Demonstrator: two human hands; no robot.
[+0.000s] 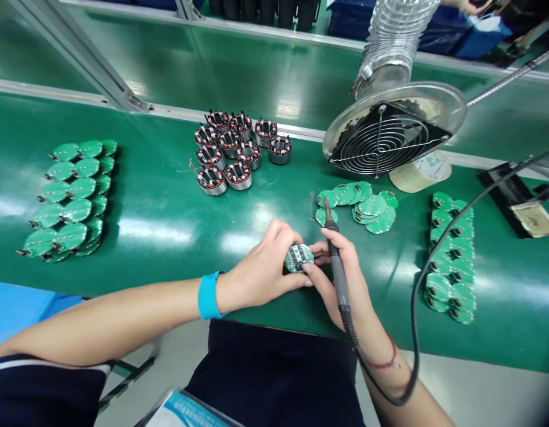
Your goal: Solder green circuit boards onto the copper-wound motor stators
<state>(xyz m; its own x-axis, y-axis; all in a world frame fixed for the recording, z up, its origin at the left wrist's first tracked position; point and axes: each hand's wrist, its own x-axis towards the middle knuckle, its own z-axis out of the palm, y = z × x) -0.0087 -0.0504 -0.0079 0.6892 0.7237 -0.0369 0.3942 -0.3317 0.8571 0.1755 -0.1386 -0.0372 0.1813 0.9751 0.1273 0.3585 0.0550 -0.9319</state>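
Card (189, 412) below left hand (259, 267) and right hand (356, 284) with iron (339, 276), both closed on green disc (300, 258), chips apparently black.

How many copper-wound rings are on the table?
10 rings, bunched toward the back of the table: three rearmost, then three, then two, and two frontmost. None seems hidden.

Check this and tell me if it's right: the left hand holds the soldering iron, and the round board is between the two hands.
Not quite: the head view shows the soldering iron in the right hand, not the left. The board is between the two hands, as you say.
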